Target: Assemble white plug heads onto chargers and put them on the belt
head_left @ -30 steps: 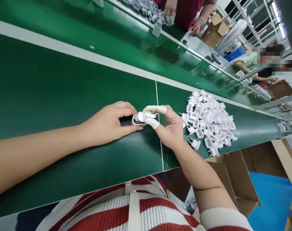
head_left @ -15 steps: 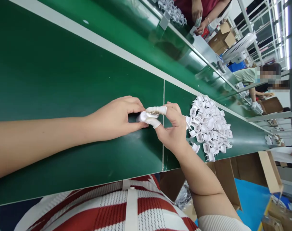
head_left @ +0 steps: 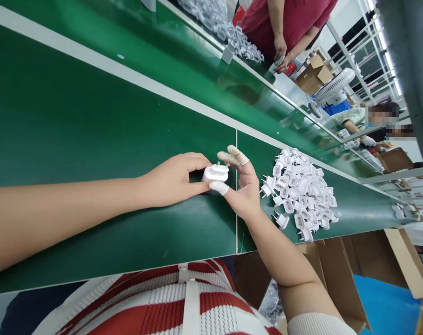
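My left hand pinches a white plug adapter between thumb and fingertips, just above the green table. A small pin shows at its upper edge. My right hand wears white finger cots on its thumb and two fingers. Its thumb touches the adapter's lower edge, while its other fingers stand apart above the adapter. Close by on the right lies a heap of white plug adapters, many with their pins showing. A single adapter lies at the heap's near edge.
A pale rail borders the green table. Beyond a green conveyor, a co-worker in a red top handles parts by another white pile. Open cardboard boxes, one with a blue lining, stand below the table at right.
My right hand's fingers have opened and lifted off the adapter, leaving more of it visible. My left hand still holds it. The camera view has shifted slightly.
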Motion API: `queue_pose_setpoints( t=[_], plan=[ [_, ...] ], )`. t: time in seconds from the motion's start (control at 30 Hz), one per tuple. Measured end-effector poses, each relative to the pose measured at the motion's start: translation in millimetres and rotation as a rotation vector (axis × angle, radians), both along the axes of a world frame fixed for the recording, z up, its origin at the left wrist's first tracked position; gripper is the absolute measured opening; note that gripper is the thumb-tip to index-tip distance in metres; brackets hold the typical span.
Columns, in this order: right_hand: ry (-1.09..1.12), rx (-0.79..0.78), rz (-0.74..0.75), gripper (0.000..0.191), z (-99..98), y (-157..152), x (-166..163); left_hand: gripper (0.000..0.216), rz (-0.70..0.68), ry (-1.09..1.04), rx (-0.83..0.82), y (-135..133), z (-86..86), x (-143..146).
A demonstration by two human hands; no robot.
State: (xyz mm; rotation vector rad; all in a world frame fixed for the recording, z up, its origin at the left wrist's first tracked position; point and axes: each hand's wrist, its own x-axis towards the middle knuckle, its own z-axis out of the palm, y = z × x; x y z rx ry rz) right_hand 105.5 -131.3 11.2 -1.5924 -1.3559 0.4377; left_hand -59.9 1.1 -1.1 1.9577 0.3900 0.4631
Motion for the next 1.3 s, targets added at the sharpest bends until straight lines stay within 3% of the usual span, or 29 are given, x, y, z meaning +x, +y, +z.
queue_pose_setpoints(
  t=[0.07, 0.17, 0.23, 0.4, 0.57, 0.87, 1.03, 1.3],
  plan=[
    [0.105, 0.027, 0.046, 0.101, -1.8, 1, 4, 0.048, 0.005, 0.035, -0.196, 1, 4.3, -2],
    [0.109, 0.04, 0.071, 0.108, 1.7, -2, 7, 0.053, -0.05, 0.079, -0.514, 3, 11.4, -5],
    [0.064, 0.048, 0.091, 0.103, 4.9, -5, 7, 0.056, -0.118, 0.091, -0.62, 4, 15.0, -7],
    [-0.059, 0.114, 0.145, 0.068, 7.3, -10, 3, 0.058, -0.238, 0.13, -0.763, 5, 18.3, -8],
    [-0.077, 0.155, 0.128, 0.06, 10.4, -11, 1, 0.051, -0.315, 0.047, -1.021, -1, 25.1, -8],
    [-0.152, 0.16, 0.044, 0.056, 11.0, -17, -8, 0.042, -0.321, -0.067, -1.135, -19, 35.5, -14],
    [-0.029, 0.156, 0.078, 0.058, 6.8, -15, -8, 0.047, -0.402, -0.051, -1.23, -15, 35.1, -11],
    [0.02, 0.156, 0.1, 0.061, -0.7, -14, -16, 0.06, -0.387, 0.077, -1.133, -15, 38.1, -13]
  ],
)
